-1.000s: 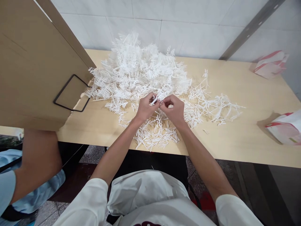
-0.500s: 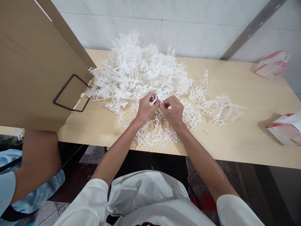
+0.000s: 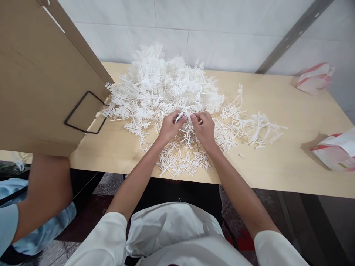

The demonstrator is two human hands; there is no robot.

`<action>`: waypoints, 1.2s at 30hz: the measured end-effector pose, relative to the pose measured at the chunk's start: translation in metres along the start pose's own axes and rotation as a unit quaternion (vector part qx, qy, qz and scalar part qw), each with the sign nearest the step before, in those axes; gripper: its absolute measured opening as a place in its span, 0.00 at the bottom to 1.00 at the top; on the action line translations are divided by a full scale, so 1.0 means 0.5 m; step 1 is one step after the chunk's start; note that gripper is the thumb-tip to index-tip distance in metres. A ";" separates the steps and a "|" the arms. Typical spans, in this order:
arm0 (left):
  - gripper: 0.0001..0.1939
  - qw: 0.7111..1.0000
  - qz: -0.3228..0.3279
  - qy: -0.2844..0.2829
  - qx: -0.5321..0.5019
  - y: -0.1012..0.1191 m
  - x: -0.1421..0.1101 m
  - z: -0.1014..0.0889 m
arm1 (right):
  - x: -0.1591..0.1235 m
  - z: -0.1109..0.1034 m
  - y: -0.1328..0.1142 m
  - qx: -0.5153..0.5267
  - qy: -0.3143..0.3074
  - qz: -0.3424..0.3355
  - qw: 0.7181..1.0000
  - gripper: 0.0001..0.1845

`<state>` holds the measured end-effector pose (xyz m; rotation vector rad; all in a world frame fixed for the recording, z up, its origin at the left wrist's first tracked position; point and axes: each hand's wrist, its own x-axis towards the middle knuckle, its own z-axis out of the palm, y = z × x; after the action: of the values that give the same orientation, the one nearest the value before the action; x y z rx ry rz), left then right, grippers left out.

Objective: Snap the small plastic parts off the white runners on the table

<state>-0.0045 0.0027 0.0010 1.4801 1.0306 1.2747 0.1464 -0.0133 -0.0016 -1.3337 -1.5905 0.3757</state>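
Observation:
My left hand point(image 3: 172, 125) pinches a white branched plastic piece point(image 3: 189, 133), whose thin twigs hang down between my hands. Close by on the right, my right hand point(image 3: 203, 127) has its thumb and forefinger drawn together at the piece's twigs; what lies between those fingertips is too small to make out. Behind both hands rises a large heap of white branched pieces point(image 3: 166, 81). Under and in front of them lie many loose short white sticks point(image 3: 183, 162). To the right, bare white branch frames point(image 3: 257, 127) lie tangled on the table.
A cardboard box point(image 3: 50, 81) with a black wire loop point(image 3: 85, 112) stands on the table point(image 3: 277, 162) at left. Two red-and-white bags point(image 3: 316, 78) are at the right. A tiled wall point(image 3: 222, 44) closes the back. Another person's arm point(image 3: 50, 192) is at lower left.
My hands have moved slightly apart. The branched piece in my left hand has turned, and its twigs now hang lower between my hands. The whole view has shifted a little.

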 end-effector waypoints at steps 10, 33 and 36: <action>0.14 1.000 0.005 -0.015 -0.005 -0.020 0.003 -0.001 | 0.002 0.002 0.000 0.115 -0.062 0.008 0.991 0.14; 0.14 0.999 0.031 -0.006 0.027 -0.027 -0.007 0.008 | -0.008 0.003 -0.016 0.094 -0.058 -0.016 0.994 0.08; 0.19 0.999 0.031 -0.019 -0.003 -0.029 -0.005 0.005 | -0.008 0.001 -0.019 0.118 -0.073 -0.001 0.990 0.09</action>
<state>-0.0029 0.0035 -0.0140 1.5363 0.9622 1.2878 0.1402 -0.0198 0.0033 -1.1445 -1.6111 0.6512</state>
